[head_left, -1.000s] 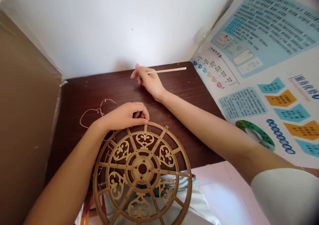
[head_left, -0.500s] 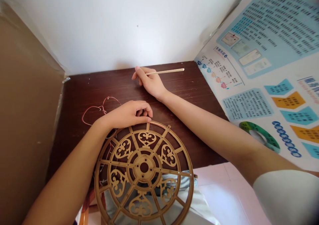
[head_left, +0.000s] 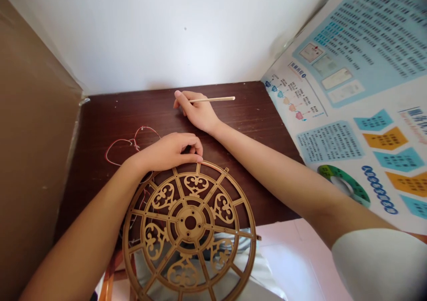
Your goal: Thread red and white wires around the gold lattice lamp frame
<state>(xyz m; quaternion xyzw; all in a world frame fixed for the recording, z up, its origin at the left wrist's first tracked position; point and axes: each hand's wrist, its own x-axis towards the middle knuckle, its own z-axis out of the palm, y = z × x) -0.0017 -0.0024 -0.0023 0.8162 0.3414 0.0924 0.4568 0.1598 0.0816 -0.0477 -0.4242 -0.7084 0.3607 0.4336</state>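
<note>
A gold-coloured fretwork wheel stands tilted at the table's near edge, with spokes, heart-shaped scrolls and a central hub with a round hole. My left hand is curled over the top of its rim and pinches it. My right hand rests on the dark table farther away, holding a thin pale wooden stick between its fingers. The stick points right, level with the table's far edge. A loop of thin red wire lies just left of my left hand, and its lower part is hidden behind my arm and the wheel.
The dark brown wooden tabletop meets a white wall at the back. A tan cardboard panel stands along the left side. A blue and orange printed poster lies at the right. My pale clothing shows through the wheel.
My right hand and the stick have shifted slightly left and toward me. The wheel and my left hand stay in nearly the same grip, with only a small shift of view.
</note>
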